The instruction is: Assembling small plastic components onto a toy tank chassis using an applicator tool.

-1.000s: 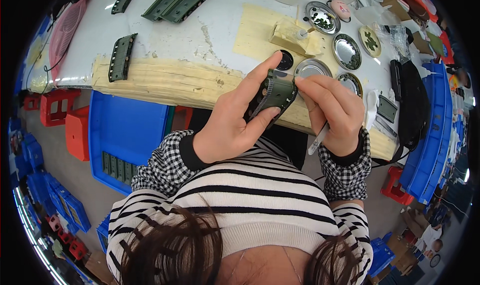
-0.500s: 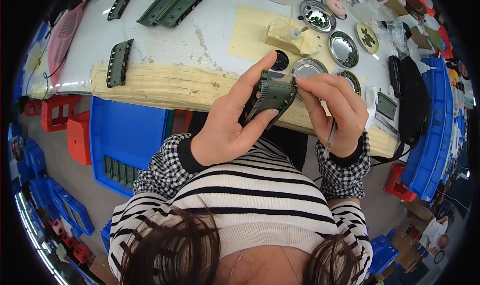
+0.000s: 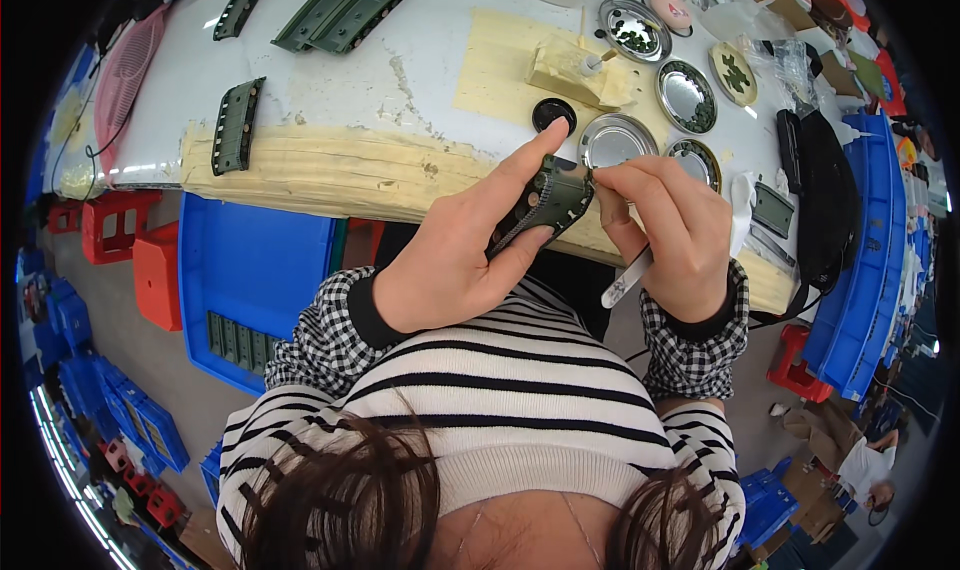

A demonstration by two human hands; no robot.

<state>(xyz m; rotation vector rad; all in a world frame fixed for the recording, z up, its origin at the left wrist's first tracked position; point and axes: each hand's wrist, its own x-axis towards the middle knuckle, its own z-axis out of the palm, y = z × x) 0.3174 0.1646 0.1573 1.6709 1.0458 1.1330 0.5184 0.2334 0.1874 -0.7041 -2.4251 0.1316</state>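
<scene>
My left hand is closed around a dark green model tank part with toothed, track-like edges, held tilted above the table's front edge. The thumb presses its near side and the index finger stretches along the far side. At the part's right corner, my right hand has its thumb and forefinger pinched together; whatever is between the fingertips is too small to make out. Metal tweezers are tucked in the same hand, their broad end sticking out below the palm.
Beyond my hands stand a round metal tin, a black lid, and metal dishes of small green pieces. A yellow block holds a small bottle. More green parts lie leftward; a blue tray sits below.
The green part has turned and tipped in my left hand, showing more of its side. My right hand has rolled slightly, swinging the tweezers' broad end out to the left.
</scene>
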